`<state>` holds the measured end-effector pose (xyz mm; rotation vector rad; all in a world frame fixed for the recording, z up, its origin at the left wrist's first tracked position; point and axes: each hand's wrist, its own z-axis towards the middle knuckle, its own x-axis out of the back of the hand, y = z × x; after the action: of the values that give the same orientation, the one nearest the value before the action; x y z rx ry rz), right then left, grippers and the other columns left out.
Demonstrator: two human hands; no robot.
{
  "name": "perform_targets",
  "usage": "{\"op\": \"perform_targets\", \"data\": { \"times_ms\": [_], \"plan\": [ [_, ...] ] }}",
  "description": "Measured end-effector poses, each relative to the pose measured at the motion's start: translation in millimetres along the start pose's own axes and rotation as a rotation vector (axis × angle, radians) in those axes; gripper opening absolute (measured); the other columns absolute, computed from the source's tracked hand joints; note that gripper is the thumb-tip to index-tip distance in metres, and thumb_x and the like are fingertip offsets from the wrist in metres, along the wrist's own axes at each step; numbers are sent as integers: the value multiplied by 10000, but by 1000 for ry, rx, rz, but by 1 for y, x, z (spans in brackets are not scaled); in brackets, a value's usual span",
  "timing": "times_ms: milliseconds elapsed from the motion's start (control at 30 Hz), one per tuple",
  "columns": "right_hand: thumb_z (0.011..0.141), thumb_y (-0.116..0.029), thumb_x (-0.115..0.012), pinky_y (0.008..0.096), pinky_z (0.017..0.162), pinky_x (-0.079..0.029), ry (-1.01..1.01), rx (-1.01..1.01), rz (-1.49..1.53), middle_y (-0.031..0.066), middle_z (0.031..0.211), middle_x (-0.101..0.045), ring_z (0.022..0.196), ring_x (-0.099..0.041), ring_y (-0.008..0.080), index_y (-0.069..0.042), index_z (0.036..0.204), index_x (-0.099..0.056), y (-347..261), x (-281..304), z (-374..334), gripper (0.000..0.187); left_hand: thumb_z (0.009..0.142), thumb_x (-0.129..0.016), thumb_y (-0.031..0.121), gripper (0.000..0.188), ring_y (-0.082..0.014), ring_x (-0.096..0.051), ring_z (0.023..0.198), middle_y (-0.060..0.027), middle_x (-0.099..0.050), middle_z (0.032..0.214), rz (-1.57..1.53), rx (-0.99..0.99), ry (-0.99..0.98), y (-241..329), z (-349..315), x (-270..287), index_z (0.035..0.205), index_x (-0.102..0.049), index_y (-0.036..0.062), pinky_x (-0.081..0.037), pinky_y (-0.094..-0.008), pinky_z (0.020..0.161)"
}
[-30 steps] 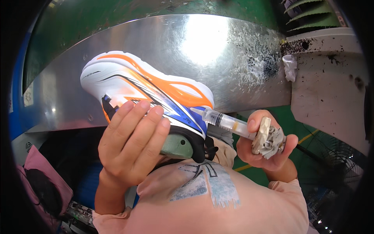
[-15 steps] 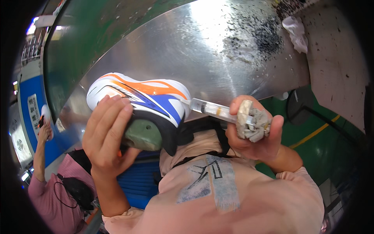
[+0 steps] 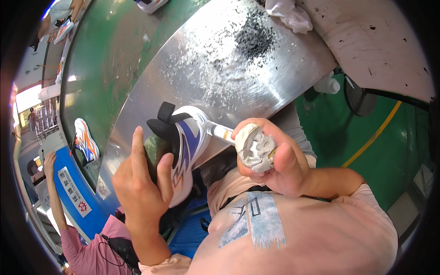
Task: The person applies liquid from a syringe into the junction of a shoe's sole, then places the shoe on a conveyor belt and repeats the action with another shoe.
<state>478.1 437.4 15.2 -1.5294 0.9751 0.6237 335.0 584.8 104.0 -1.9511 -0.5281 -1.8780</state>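
A running shoe in white, blue and orange, with a black collar, is in front of me, its toe end pointing down toward my body. A green shoe last fills its opening. My left hand grips the last and shoe between thumb and fingers, its index finger stretched up. In my right hand is a clear syringe, its tip end against the white sole by the heel. A lumpy grey-white mass is wrapped round the syringe's rear end, under my fingers. The exact tip is hard to make out.
A metal tabletop carries white and black specks, with a crumpled white cloth at its far right. Left, another shoe rests by a green surface. A co-worker's pink sleeve shows lower left. A white bottle stands right.
The shoe has been turned so its toe points down toward me and its heel up. My right hand with the syringe has moved left, and my left hand's grip has shifted.
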Motion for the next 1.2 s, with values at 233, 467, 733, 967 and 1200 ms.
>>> {"op": "perform_targets", "data": {
  "times_ms": [233,467,733,967,1200],
  "plan": [
    [706,-686,-455,173,492,-284,74,144,-122,33,714,-467,583,-368,43,3,1173,-315,-3,-6,-3,844,826,-511,216,423,-349,-537,477,-204,-513,519,-28,291,-5,38,25,-7,1060,-483,-135,-378,-410,444],
    [751,-619,-461,202,652,-397,21,237,-328,49,855,-478,746,-454,66,43,1191,-287,18,-16,1,814,853,-458,218,312,-425,-503,524,-247,-490,522,-123,328,50,25,44,-14,733,-494,-68,-377,-456,495],
    [852,-385,-516,196,667,-413,-108,419,-337,64,988,-506,809,-497,84,22,1219,-291,55,-21,8,592,844,-468,255,409,-435,-492,600,-265,-493,577,-191,327,116,1,54,-22,609,-479,-79,-373,-470,572],
    [842,-606,-288,199,379,-167,258,78,241,-39,508,-255,444,-204,66,-100,1020,-478,-16,40,-4,569,784,-543,150,235,-381,-555,743,-252,-531,1035,-245,314,153,55,37,-44,979,-573,22,-439,-418,701],
    [869,-536,-327,180,381,-169,-56,-312,380,-46,577,-270,495,-212,64,-80,1022,-495,-51,65,59,509,665,-636,82,298,-378,-479,1076,-182,-509,1071,-349,-284,294,36,11,-54,953,-572,36,-365,-521,893]
  ]
}}
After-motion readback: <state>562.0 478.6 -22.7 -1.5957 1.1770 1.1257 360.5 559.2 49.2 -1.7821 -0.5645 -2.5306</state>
